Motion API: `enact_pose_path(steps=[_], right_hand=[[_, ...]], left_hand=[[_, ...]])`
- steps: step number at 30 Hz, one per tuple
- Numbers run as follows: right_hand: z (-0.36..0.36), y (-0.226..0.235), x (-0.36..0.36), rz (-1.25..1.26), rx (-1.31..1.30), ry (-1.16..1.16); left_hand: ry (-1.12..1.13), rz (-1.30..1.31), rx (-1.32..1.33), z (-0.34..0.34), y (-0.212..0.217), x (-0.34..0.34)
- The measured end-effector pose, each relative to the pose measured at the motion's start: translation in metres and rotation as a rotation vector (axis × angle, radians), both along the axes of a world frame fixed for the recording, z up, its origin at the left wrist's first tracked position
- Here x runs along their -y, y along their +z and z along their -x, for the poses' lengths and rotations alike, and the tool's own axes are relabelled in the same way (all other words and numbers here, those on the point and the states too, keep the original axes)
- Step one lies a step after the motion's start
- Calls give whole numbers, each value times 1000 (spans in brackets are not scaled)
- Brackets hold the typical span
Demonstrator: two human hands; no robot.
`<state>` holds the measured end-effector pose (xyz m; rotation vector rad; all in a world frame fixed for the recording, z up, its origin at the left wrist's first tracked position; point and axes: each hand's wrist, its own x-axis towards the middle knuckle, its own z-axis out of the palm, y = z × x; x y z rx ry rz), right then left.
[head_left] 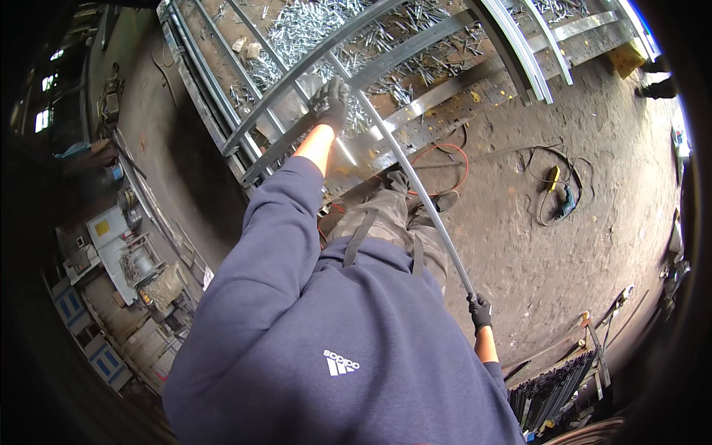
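"Across your front, the long metal bar (425,194) is slanting toward the metal rails (415,47); your right hand (480,312) is gripping its lower end."

"I can't tell whether your left hand (331,102), near its upper end, is gripping. Keeping both ends supported would probably be steadying it. White lettering (341,363) is marking your sweatshirt (393,315); one yellow label (102,227) is showing illegibly."

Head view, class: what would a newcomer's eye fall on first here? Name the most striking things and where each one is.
Probably first the long metal bar, slanting from the upper middle down to the gloved right hand, which holds its lower end; the gloved left hand is beside its upper part. Next come the shiny scattered metal pieces at the top, then the navy sweatshirt filling the lower middle.
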<state>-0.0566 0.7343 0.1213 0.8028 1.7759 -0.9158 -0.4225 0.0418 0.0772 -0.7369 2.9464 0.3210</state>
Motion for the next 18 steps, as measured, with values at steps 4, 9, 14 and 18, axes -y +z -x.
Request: enact_pose_path(steps=[4,9,14,18], right_hand=[[19,-3,4,87,-81,-53],[65,4,82,38,-232,21],[201,7,265,208,-473,316],[280,3,357,495,-970,387]], left_hand=[[-3,-30,-40,-1,5,-5],[-15,-2,-34,0,3,-10],[-114,39,-173,-2,9,-11],[-177,207,-451,12,27,22]])
